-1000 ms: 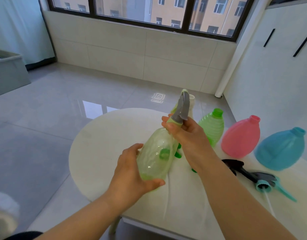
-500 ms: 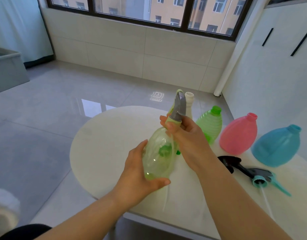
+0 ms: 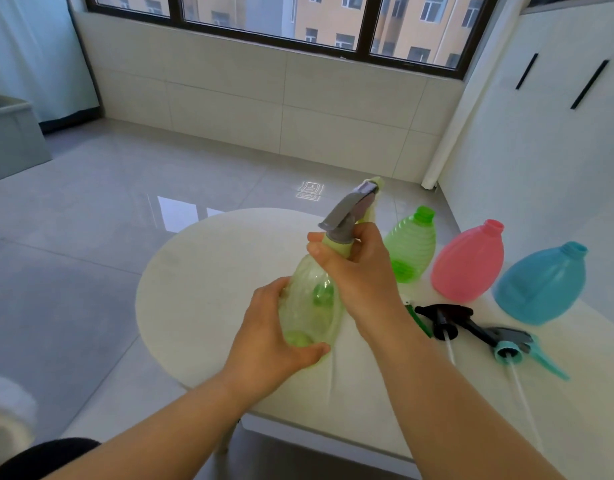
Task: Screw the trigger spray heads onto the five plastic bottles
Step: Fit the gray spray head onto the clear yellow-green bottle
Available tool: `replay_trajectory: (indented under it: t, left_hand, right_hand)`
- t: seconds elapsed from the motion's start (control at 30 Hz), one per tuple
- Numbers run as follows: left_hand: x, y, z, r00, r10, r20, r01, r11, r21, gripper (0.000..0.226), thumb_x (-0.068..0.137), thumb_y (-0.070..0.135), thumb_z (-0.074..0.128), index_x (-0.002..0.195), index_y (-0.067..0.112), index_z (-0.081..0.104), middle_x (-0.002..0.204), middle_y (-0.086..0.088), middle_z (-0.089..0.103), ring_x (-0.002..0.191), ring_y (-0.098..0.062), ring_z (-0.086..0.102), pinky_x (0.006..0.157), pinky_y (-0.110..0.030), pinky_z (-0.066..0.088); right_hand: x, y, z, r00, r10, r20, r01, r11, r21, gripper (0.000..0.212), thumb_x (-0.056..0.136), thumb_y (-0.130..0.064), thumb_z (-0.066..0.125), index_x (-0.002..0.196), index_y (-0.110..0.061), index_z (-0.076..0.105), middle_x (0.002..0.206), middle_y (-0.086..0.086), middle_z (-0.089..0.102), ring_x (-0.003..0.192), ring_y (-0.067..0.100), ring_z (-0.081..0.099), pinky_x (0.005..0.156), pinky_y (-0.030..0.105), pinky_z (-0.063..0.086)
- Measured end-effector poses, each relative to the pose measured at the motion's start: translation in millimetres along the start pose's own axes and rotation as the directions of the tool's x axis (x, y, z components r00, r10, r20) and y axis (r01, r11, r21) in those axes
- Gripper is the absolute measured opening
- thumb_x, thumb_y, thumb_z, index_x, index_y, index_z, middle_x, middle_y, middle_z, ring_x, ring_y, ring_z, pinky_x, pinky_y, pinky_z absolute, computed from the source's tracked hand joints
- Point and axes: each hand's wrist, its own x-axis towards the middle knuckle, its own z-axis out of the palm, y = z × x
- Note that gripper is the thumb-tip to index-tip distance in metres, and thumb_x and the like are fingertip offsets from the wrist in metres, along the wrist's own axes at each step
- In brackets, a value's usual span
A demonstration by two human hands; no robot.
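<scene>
A pale green clear bottle (image 3: pixel 307 306) is held tilted above the white table (image 3: pixel 201 282). My left hand (image 3: pixel 274 337) grips its lower body. My right hand (image 3: pixel 357 268) wraps its neck, closed on the collar of a grey trigger spray head (image 3: pixel 347 213) sitting on the bottle's mouth. Behind stand a ribbed green bottle (image 3: pixel 411 247), a pink bottle (image 3: pixel 468 263) and a blue bottle (image 3: pixel 541 284), all with bare necks. A black spray head (image 3: pixel 444 317) and a teal one (image 3: pixel 513 344) lie on the table; a green piece (image 3: pixel 418 320) peeks from behind my right wrist.
The table's round edge curves at the left over a glossy tiled floor. A white wall with black handles (image 3: pixel 589 84) is close on the right. A grey bin (image 3: pixel 11 133) stands far left. The spray heads' thin dip tubes (image 3: pixel 522 400) lie toward the table's front.
The bottle has tilted a little and my right hand has turned around the neck, swinging the spray head's nozzle rightward. My left hand shifted its grip on the bottle's body.
</scene>
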Motion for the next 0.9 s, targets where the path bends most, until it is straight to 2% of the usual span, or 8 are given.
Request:
replay_trajectory:
  t: [0.1, 0.2, 0.3, 0.43, 0.57, 0.63, 0.77, 0.9]
  left_hand:
    - [5, 0, -8, 0.993, 0.042, 0.108, -0.040, 0.999, -0.014, 0.087, 0.051, 0.034, 0.084, 0.113, 0.048, 0.025, 0.105, 0.035, 0.025, 0.104, 0.001, 0.033, 0.084, -0.010, 0.030]
    - [15, 1, -23, 0.919, 0.024, 0.394, 0.059, 0.978, -0.198, 0.081, 0.053, 0.027, 0.074, 0.110, 0.053, 0.023, 0.118, 0.031, 0.032, 0.108, 0.016, 0.040, 0.081, -0.001, 0.035]
    - [19, -2, -24, 0.889, -0.036, 0.456, 0.137, 0.972, -0.190, 0.076, 0.052, 0.025, 0.073, 0.113, 0.042, 0.033, 0.117, 0.017, 0.049, 0.108, 0.005, 0.050, 0.077, -0.004, 0.042]
    - [14, -1, -12, 0.973, -0.072, 0.220, 0.099, 0.989, -0.111, 0.066, 0.046, 0.037, 0.076, 0.097, 0.044, 0.034, 0.096, 0.026, 0.049, 0.086, 0.010, 0.052, 0.064, -0.004, 0.041]
    - [14, -2, -6, 1.000, -0.023, 0.001, 0.023, 0.993, 0.114, 0.074, 0.049, 0.045, 0.081, 0.103, 0.042, 0.031, 0.085, 0.033, 0.044, 0.078, 0.005, 0.049, 0.063, -0.009, 0.034]
    - [18, -4, -11, 0.996, -0.015, 0.089, 0.012, 0.999, 0.035, 0.076, 0.047, 0.043, 0.082, 0.105, 0.040, 0.035, 0.093, 0.032, 0.043, 0.088, 0.003, 0.050, 0.068, -0.008, 0.036]
    - [24, -6, -25, 0.901, 0.025, 0.434, 0.057, 0.983, -0.174, 0.076, 0.053, 0.024, 0.075, 0.107, 0.050, 0.029, 0.115, 0.026, 0.040, 0.098, 0.027, 0.041, 0.071, 0.005, 0.037]
    - [24, -9, -16, 0.937, -0.038, 0.346, 0.094, 0.985, -0.146, 0.072, 0.048, 0.028, 0.074, 0.105, 0.047, 0.034, 0.107, 0.021, 0.051, 0.096, 0.012, 0.052, 0.069, -0.001, 0.042]
  right_hand:
    - [-1, -3, 0, 0.996, 0.035, 0.084, -0.036, 0.999, 0.008, 0.024, 0.073, -0.014, 0.067, 0.082, -0.026, 0.048, 0.100, 0.004, 0.069, 0.087, 0.012, 0.063, 0.081, 0.029, 0.050]
    - [1, -7, -10, 0.934, 0.059, 0.352, -0.091, 0.993, 0.075, 0.021, 0.078, -0.008, 0.061, 0.088, -0.025, 0.053, 0.090, -0.010, 0.072, 0.090, 0.008, 0.063, 0.084, 0.027, 0.051]
    - [0, -9, -15, 0.875, 0.070, 0.478, -0.110, 0.992, 0.056, 0.027, 0.080, -0.007, 0.058, 0.092, -0.031, 0.058, 0.087, -0.017, 0.071, 0.095, 0.002, 0.062, 0.087, 0.021, 0.050]
    - [0, -8, -5, 0.956, 0.042, 0.289, -0.036, 0.999, -0.027, 0.022, 0.076, -0.012, 0.063, 0.079, -0.033, 0.059, 0.087, -0.014, 0.067, 0.091, 0.006, 0.063, 0.087, 0.022, 0.049]
    - [-2, -3, 15, 0.996, -0.081, 0.029, 0.086, 0.971, -0.221, 0.020, 0.074, -0.020, 0.065, 0.075, -0.033, 0.051, 0.076, -0.020, 0.057, 0.075, -0.002, 0.056, 0.064, 0.001, 0.039]
    - [-1, -3, 16, 0.997, -0.057, 0.058, 0.067, 0.979, -0.193, 0.019, 0.074, -0.019, 0.065, 0.075, -0.032, 0.052, 0.078, -0.020, 0.059, 0.077, -0.003, 0.057, 0.065, 0.002, 0.041]
    - [3, -7, -2, 0.967, 0.016, 0.252, -0.001, 0.998, -0.058, 0.020, 0.073, -0.012, 0.066, 0.077, -0.030, 0.058, 0.082, -0.018, 0.067, 0.082, -0.003, 0.063, 0.073, 0.013, 0.049]
    - [6, -6, -10, 0.966, 0.038, 0.254, -0.028, 0.999, -0.042, 0.016, 0.073, -0.011, 0.066, 0.082, -0.023, 0.060, 0.086, -0.014, 0.069, 0.080, -0.007, 0.063, 0.071, 0.009, 0.048]
